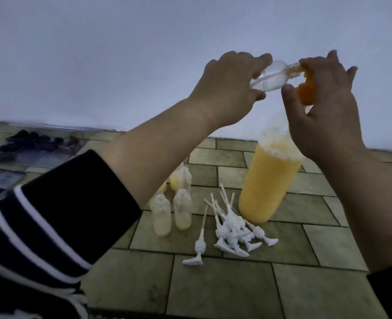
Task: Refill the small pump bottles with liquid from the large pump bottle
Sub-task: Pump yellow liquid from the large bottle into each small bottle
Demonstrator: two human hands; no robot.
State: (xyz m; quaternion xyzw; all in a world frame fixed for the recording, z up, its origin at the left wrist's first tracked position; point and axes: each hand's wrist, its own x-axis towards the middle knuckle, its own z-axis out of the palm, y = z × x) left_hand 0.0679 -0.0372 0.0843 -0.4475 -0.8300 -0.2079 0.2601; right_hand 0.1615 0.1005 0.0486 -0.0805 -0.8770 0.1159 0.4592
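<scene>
The small clear bottle point(111, 75) is held in the air on its side, long axis nearly level, its open neck pointing toward the right hand and meeting the orange pump head point(305, 88) of the large bottle point(268, 180). The left hand point(227, 88) has its grip closed round the small bottle's body, fingers over the top and thumb beneath. The right hand point(324, 107) curls over the orange pump head; I judge it is working the pump, with yellow liquid visible at the small bottle's neck. The large bottle stands upright on the tiled floor point(236, 284) directly below the right hand, about two thirds full of yellow liquid. So the filling turns on keeping neck and nozzle lined up, left hand steering. Below the left forearm stand more small bottles point(172, 208), uncapped, some holding a little liquid. Just beside them lies a heap of white pump tops point(232, 231).
</scene>
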